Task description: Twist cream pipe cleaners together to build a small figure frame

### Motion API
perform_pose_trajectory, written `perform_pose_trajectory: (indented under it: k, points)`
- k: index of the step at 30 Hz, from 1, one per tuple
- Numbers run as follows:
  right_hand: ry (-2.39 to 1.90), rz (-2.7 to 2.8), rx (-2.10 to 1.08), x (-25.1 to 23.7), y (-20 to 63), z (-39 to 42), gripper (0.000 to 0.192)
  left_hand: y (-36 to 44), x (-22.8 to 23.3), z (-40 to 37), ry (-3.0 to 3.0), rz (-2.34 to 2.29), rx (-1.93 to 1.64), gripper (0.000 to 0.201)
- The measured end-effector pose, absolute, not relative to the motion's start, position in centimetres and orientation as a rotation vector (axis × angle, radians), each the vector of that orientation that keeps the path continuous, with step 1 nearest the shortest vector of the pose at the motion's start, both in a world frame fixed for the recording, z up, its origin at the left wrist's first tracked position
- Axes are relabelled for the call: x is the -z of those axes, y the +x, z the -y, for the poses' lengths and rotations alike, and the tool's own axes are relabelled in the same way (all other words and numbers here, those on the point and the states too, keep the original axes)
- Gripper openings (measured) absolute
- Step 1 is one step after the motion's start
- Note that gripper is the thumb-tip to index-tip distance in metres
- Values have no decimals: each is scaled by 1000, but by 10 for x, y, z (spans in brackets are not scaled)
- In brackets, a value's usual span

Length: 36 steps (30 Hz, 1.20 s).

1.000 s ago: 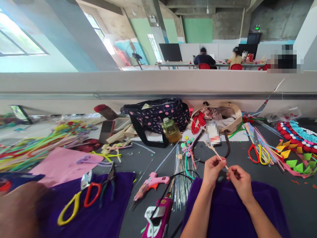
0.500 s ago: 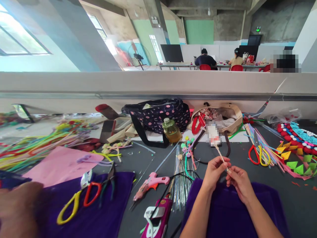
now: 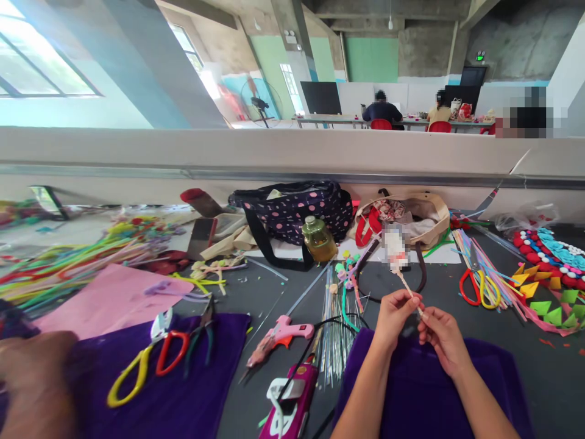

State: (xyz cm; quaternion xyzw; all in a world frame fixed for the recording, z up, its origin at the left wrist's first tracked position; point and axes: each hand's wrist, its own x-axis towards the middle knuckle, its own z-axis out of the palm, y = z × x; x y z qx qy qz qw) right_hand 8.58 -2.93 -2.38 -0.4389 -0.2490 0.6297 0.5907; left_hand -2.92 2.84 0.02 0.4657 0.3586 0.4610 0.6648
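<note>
My left hand (image 3: 397, 317) pinches a thin cream-coloured twisted stem (image 3: 406, 283), which looks like pipe cleaner. My right hand (image 3: 442, 341) is closed with thumb and fingers on the stem's lower end, close beside the left fingertips. The stem slants up and left towards a pale piece (image 3: 395, 249) with a reddish patch, which is blurred out. Both forearms pass over a dark purple cloth (image 3: 425, 396) on the dark table.
At the left edge is another person's blurred hand (image 3: 36, 372), by scissors (image 3: 170, 353) and pliers (image 3: 201, 335) on purple cloth. A pink glue gun (image 3: 286, 332), a green bottle (image 3: 319, 239), clear sticks (image 3: 336, 341) and more scissors (image 3: 478, 283) lie around. Behind stand bags (image 3: 292, 213).
The view has shifted slightly. Both my hands keep their grip on the stem with hardly any movement. The other person's hand at left has moved a little.
</note>
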Motion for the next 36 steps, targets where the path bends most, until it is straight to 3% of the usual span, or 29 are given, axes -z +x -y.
perform_pose_trajectory:
  k: [16,26,36]
  points:
    - [-1308,954,-929,31,83,36,30,-20,5,-27,963,-870,-1155,27]
    - [-1069,636,-1399,25,85,30,32,-29,-1,-29,1036,-803,-1059,30]
    - [-1340,1050,-893,33,87,36,25,-23,3,-28,946,-899,-1165,27]
